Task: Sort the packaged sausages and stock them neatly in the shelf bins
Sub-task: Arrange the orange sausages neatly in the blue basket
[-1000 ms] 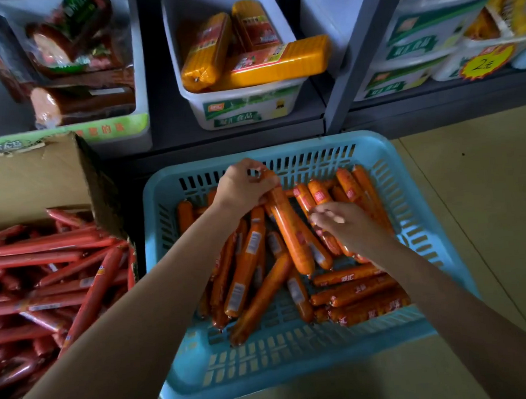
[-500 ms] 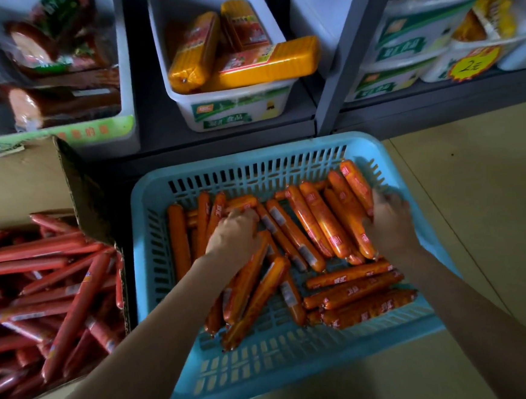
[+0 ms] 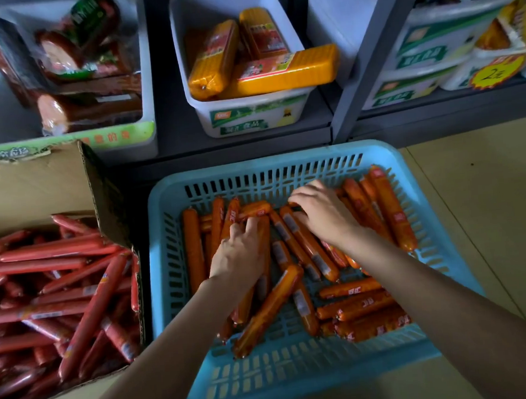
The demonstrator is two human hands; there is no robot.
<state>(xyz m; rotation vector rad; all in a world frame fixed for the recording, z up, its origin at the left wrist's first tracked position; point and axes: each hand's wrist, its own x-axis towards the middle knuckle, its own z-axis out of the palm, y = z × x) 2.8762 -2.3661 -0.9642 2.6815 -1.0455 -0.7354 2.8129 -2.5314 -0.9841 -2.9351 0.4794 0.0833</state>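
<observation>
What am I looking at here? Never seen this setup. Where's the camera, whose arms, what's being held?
There is no robot. A person wears one wide-angle camera on the head, looking forward and down, so the two bare arms coming in from the bottom edge are their own. Both hands are inside a blue basket on the floor, filled with orange sausages. The left hand lies on the pile with fingers curled around a few sausages. The right hand rests on others further back; whether it has a grip on any is unclear. On the left, a cardboard box holds red sausages. Behind, shelf bins hold yellow packs.
</observation>
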